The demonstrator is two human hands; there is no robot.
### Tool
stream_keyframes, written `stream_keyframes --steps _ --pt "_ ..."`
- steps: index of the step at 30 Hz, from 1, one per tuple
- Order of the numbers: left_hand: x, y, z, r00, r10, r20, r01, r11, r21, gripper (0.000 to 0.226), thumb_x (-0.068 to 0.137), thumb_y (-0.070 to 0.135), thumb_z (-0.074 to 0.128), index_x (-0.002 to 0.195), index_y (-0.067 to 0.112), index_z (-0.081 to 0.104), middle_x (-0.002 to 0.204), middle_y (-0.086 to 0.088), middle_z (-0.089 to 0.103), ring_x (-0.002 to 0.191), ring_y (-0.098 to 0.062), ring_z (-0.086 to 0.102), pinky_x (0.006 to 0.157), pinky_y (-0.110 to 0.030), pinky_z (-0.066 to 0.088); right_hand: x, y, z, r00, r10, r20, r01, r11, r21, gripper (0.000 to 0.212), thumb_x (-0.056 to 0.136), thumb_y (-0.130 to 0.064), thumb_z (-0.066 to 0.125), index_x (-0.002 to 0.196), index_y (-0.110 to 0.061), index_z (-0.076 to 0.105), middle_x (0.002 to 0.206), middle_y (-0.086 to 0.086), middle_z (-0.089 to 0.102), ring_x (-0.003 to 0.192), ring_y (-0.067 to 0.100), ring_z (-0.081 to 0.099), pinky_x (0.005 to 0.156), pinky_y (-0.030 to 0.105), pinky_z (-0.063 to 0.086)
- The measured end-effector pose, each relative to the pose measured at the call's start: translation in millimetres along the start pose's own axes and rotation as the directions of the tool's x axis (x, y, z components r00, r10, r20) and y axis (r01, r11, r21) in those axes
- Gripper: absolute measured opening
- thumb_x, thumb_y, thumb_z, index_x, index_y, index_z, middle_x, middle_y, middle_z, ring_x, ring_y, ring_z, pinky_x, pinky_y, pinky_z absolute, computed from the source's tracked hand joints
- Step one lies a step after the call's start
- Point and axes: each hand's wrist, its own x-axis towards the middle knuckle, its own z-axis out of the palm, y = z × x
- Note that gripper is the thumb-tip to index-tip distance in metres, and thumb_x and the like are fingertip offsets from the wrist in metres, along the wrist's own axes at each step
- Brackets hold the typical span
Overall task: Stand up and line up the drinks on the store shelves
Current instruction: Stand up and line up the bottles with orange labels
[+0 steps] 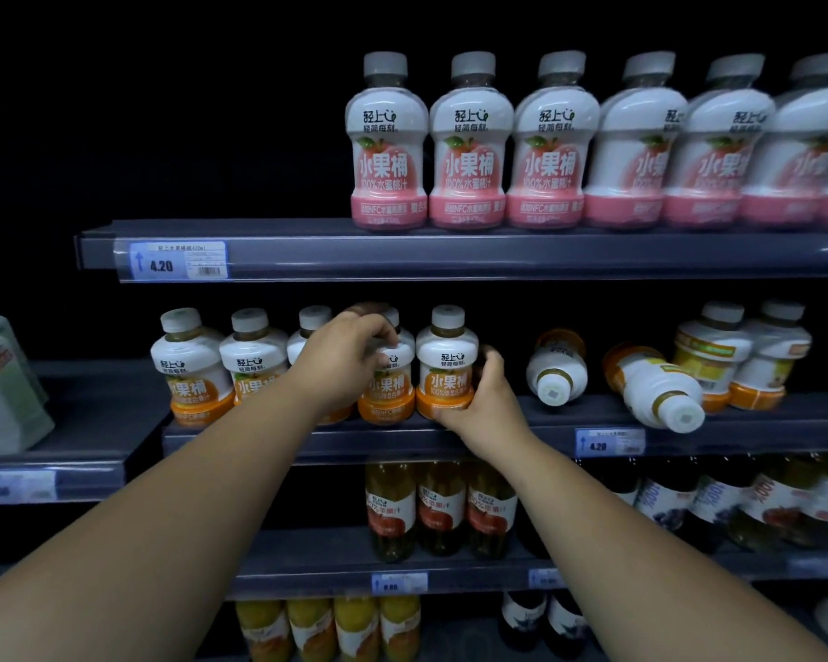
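Observation:
On the middle shelf (522, 434) several white-and-orange juice bottles stand upright in a row on the left. My left hand (345, 360) grips the upper part of one upright orange bottle (387, 398) in that row. My right hand (486, 398) grips the lower right side of the neighbouring upright orange bottle (446, 363). To the right, two orange bottles lie on their sides with caps facing me, one bottle (556, 370) near the middle and another bottle (653, 387) further right. Two yellow-labelled bottles (742, 355) stand at the far right.
The top shelf (402, 255) holds a straight row of pink peach-juice bottles (474, 145). Tall juice bottles (441, 508) fill the lower shelves. Green pouches (1, 384) sit on a separate shelf at the left. Price tags (178, 260) line the shelf edges.

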Motion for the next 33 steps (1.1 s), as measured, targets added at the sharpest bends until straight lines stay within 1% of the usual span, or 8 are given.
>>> stream_keyframes --steps 3,8,10,13,17,23,27,33 --pt "0 0 2 0.999 0.031 0.027 -0.032 0.998 0.052 0.032 0.091 0.012 0.063 0.117 0.03 0.061 0.131 0.001 0.05 0.117 -0.022 0.051 0.089 -0.033 0.047 -7 3 -14 1.0 -0.013 0.005 0.013 0.999 0.034 0.114 0.071 -0.032 0.089 0.155 -0.034 0.011 0.156 0.001 0.035 0.142 0.021 0.037 0.113 0.046 0.039" --pt "-7 17 13 0.993 0.1 -0.063 -0.086 0.977 0.197 0.057 0.082 0.023 0.068 0.136 0.029 0.052 0.137 -0.008 0.047 0.124 -0.033 0.042 0.103 -0.045 0.038 -17 14 -52 0.985 -0.16 -0.058 0.162 0.987 0.017 0.081 0.082 -0.022 0.08 0.149 -0.032 0.035 0.148 -0.005 0.043 0.132 0.012 0.044 0.108 0.033 0.044" --pt "-4 28 18 0.982 0.168 -0.086 -0.146 0.964 0.224 0.06 0.078 0.026 0.072 0.135 0.026 0.053 0.138 -0.011 0.048 0.124 -0.035 0.043 0.104 -0.047 0.037 -21 20 -69 0.957 -0.252 -0.142 0.242 0.967 -0.086 0.063 0.084 -0.021 0.078 0.139 -0.027 0.049 0.136 -0.007 0.05 0.12 0.012 0.051 0.099 0.029 0.046" --pt "4 44 27 0.977 0.197 -0.085 -0.176 0.961 0.211 0.063 0.075 0.028 0.072 0.135 0.025 0.051 0.135 -0.01 0.05 0.121 -0.036 0.049 0.102 -0.047 0.041 -19 34 -89 0.881 -0.382 -0.279 0.257 0.882 -0.396 0.049 0.076 -0.021 0.078 0.123 -0.018 0.062 0.115 0.003 0.059 0.106 0.029 0.054 0.088 0.036 0.044" --pt "9 59 40 0.975 0.214 -0.061 -0.2 0.963 0.183 0.064 0.079 0.028 0.072 0.138 0.025 0.047 0.134 -0.009 0.049 0.119 -0.037 0.049 0.099 -0.046 0.042 -8 50 -96 0.938 -0.284 -0.198 0.143 0.839 -0.524 0.05 0.075 -0.026 0.075 0.123 -0.024 0.062 0.114 0.007 0.051 0.107 0.036 0.044 0.091 0.04 0.041" --pt "8 70 55 0.983 0.18 -0.037 -0.171 0.97 0.175 0.067 0.082 0.023 0.069 0.144 0.025 0.043 0.137 -0.01 0.047 0.124 -0.036 0.041 0.101 -0.047 0.039 4 55 -94 0.937 -0.331 -0.112 0.207 0.783 -0.586 0.045 0.079 -0.011 0.069 0.124 -0.018 0.064 0.117 0.012 0.051 0.106 0.037 0.043 0.089 0.044 0.044" --pt "9 67 56 0.984 0.166 -0.063 -0.153 0.974 0.166 0.063 0.08 0.017 0.069 0.14 0.022 0.048 0.131 -0.009 0.049 0.123 -0.035 0.042 0.098 -0.044 0.041 12 53 -93 0.928 -0.364 -0.08 0.218 0.705 -0.675 0.059 0.077 -0.002 0.066 0.131 -0.024 0.061 0.12 0.015 0.046 0.111 0.038 0.038 0.093 0.043 0.037" --pt "12 65 53 0.981 0.17 -0.094 -0.153 0.974 0.165 0.056 0.08 0.015 0.071 0.133 0.02 0.055 0.126 -0.008 0.053 0.117 -0.035 0.047 0.092 -0.043 0.044 24 50 -99 0.936 -0.352 0.022 0.25 0.619 -0.745 0.045 0.082 -0.027 0.075 0.125 -0.035 0.063 0.138 0.011 0.041 0.125 0.039 0.03 0.099 0.045 0.027"
